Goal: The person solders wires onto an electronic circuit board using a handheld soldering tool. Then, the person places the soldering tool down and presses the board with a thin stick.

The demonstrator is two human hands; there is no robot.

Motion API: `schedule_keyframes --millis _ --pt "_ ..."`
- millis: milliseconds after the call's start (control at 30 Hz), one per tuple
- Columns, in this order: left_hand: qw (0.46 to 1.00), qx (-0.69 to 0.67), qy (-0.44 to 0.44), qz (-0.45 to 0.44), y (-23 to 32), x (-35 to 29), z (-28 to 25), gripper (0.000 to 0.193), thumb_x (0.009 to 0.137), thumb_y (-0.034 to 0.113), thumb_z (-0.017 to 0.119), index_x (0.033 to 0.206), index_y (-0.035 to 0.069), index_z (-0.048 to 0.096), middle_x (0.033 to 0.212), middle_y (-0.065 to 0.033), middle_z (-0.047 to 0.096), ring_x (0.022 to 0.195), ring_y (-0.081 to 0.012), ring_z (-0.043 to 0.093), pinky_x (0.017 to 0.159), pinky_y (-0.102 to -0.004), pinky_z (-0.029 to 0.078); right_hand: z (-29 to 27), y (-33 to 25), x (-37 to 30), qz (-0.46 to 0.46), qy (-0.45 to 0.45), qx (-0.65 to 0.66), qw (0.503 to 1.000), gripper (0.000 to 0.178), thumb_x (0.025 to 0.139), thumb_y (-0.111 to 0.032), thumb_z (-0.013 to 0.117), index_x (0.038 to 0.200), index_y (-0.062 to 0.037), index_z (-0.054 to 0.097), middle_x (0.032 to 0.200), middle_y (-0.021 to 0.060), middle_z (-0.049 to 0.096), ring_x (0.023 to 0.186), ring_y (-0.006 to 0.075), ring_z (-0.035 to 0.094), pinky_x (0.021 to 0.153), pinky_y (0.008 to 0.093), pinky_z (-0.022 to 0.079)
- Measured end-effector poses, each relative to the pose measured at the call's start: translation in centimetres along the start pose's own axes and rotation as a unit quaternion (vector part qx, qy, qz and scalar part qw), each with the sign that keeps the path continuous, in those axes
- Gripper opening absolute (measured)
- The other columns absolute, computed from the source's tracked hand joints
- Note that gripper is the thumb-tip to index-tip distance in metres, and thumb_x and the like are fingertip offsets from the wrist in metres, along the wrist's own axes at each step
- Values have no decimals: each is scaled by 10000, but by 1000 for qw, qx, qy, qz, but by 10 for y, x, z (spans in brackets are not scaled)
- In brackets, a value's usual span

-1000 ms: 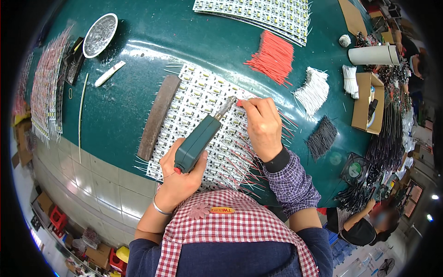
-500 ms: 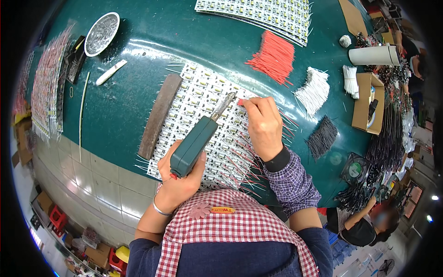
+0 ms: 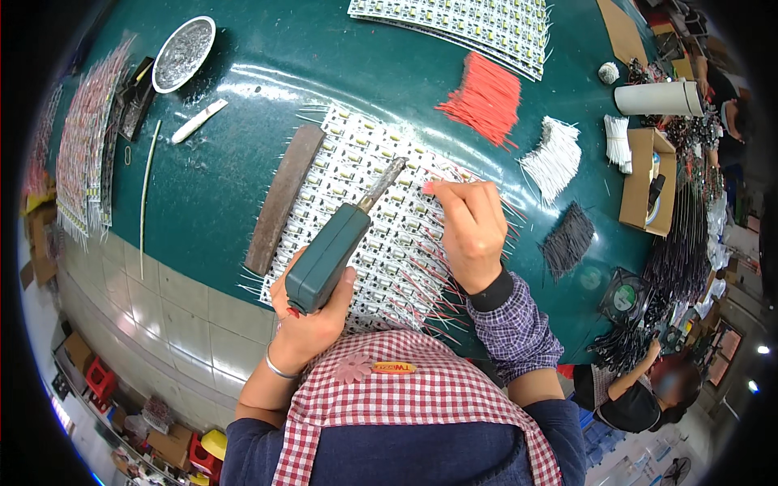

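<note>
My left hand (image 3: 312,312) is wrapped round the handle of a dark green soldering gun (image 3: 328,257). Its metal tip (image 3: 384,185) points up and away, over a sheet of white circuit boards (image 3: 344,174) dotted with small yellow parts. To the right of the tip, my right hand (image 3: 472,231) is closed in a pinch low over the sheet. A small red bit (image 3: 428,187) shows at its fingertips; what it is I cannot make out. Thin red and white wires (image 3: 421,279) stick out along the sheet's right side. A brown bar (image 3: 284,198) lies along its left edge.
Bundles of red wires (image 3: 482,99), white wires (image 3: 551,158) and black wires (image 3: 569,240) lie right. More boards (image 3: 462,28) are stacked at the back. Left are a white bowl (image 3: 185,55), a white-handled tool (image 3: 199,121) and wired boards (image 3: 85,146). Another person (image 3: 640,385) sits lower right.
The soldering gun's tip has drawn slightly left and down, away from my right fingertips. My right hand has shifted a little right and toward me, still pinched.
</note>
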State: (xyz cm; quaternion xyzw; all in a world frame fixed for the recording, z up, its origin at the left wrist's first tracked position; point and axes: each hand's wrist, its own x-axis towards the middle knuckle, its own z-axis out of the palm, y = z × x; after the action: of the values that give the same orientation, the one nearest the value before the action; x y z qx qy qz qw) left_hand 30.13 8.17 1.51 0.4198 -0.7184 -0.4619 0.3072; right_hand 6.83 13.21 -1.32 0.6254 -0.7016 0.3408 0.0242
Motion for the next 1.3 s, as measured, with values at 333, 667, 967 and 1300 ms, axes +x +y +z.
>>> schedule_keyframes --millis 333,667,967,1300 --pt "995 -65 -19 -72 -4 -9 3 170 811 -31 750 973 -53 703 885 -139 691 703 -187 680 617 -293 522 12 3 -7 21 -52 14 998 304 706 102 655 991 1 693 892 98 614 840 281 593 688 386 519" --pt "996 57 -65 -19 -4 -6 -1 127 835 12 738 942 -8 673 796 -102 639 619 -182 597 587 -313 480 11 2 -4 12 -62 10 998 302 706 99 647 992 9 683 913 99 612 858 279 590 677 384 519" --pt "996 57 -63 -17 -9 -8 2 123 834 24 738 916 2 649 766 -112 624 610 -210 593 588 -330 478 11 1 -4 9 -65 -6 998 257 733 57 651 983 8 681 913 93 610 857 272 588 683 375 519" --pt "998 21 -47 -32 1 -7 -3 128 828 -3 738 930 -26 664 787 -89 638 618 -154 612 567 -286 479 12 1 -5 9 -68 -17 998 223 748 45 677 967 1 685 910 91 613 861 268 588 698 372 516"
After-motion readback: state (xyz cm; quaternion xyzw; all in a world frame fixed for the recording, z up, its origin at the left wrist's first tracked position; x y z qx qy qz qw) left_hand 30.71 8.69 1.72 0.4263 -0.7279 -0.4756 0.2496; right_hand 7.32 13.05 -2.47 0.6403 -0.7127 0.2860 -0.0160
